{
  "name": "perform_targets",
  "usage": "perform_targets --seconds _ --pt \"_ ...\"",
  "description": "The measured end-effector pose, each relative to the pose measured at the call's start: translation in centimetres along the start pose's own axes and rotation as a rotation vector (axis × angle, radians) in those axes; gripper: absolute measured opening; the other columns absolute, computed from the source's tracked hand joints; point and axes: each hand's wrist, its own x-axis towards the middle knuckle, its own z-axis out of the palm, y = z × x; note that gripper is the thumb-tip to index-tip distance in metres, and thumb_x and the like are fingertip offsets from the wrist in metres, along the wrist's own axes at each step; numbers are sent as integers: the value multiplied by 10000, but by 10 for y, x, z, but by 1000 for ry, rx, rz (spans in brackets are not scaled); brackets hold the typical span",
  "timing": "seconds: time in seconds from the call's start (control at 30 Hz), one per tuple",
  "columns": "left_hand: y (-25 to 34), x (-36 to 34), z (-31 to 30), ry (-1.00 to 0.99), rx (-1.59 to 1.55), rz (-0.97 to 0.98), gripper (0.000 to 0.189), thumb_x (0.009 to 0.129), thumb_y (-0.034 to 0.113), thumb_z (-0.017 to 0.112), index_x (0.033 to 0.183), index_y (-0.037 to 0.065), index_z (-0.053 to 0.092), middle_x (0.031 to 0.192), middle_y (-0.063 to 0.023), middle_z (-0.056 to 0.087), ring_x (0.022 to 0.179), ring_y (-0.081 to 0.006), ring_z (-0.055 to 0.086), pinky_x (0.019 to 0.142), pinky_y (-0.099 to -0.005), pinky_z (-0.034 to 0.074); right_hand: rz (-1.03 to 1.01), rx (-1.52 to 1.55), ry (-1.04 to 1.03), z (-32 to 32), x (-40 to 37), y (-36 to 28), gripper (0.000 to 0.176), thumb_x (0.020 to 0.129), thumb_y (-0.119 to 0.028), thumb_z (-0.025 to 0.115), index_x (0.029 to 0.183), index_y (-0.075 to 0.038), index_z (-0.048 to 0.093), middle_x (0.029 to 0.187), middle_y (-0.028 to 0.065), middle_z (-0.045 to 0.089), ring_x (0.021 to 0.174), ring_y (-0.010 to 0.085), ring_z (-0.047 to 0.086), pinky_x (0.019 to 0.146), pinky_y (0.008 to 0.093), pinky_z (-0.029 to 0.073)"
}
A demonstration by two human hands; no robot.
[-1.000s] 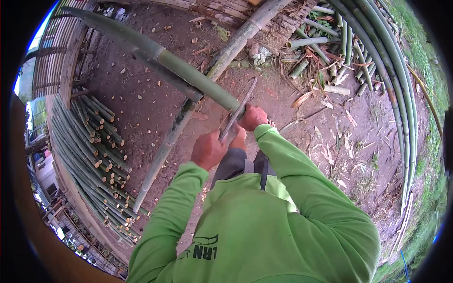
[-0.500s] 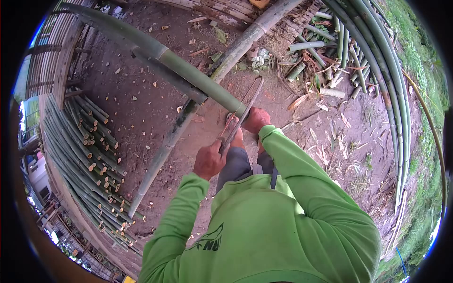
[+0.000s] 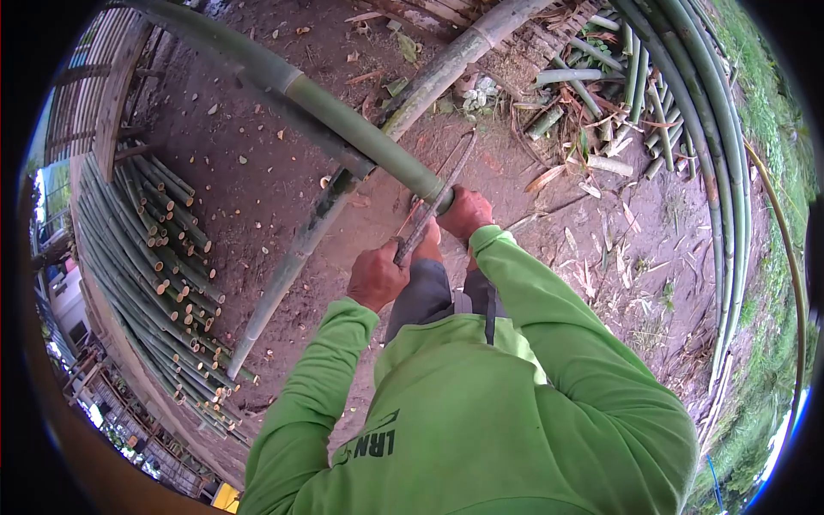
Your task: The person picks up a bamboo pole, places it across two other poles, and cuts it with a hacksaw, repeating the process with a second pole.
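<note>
My left hand (image 3: 378, 276) is closed around the handle end of a bow saw (image 3: 464, 156). The saw's curved frame points up and away from me, and its thin blade lies across a thick green bamboo pole (image 3: 360, 133) close to the near end. At that end my right hand (image 3: 469, 213) grips the bamboo, just beside the saw. The pole rests across a second, weathered bamboo pole (image 3: 296, 257) that slants over the ground. A darker split length of bamboo (image 3: 330, 146) lies alongside, under the green pole. How deep the blade sits cannot be seen.
Stacked cut bamboo poles (image 3: 137, 257) lie to the left by a wooden slatted structure (image 3: 107, 94). Short bamboo offcuts (image 3: 592, 94) are heaped at the upper right. Long bent bamboo poles (image 3: 717, 172) run down the right side, beside grass. Shavings litter the dirt ground.
My left hand and the saw have moved slightly forward, up in the view. My right hand keeps its grip on the bamboo end. The camera view has shifted a little.
</note>
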Motion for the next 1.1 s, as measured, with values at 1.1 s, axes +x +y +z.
perform_targets --seconds 1.1 --pt "-32 -15 -4 -45 -51 76 215 828 249 614 791 41 570 674 -212 621 647 -423 617 566 -506 487 43 -99 287 -4 -4 2 474 630 -302 687 1055 -103 623 925 184 684 899 361 658 816 443 517"
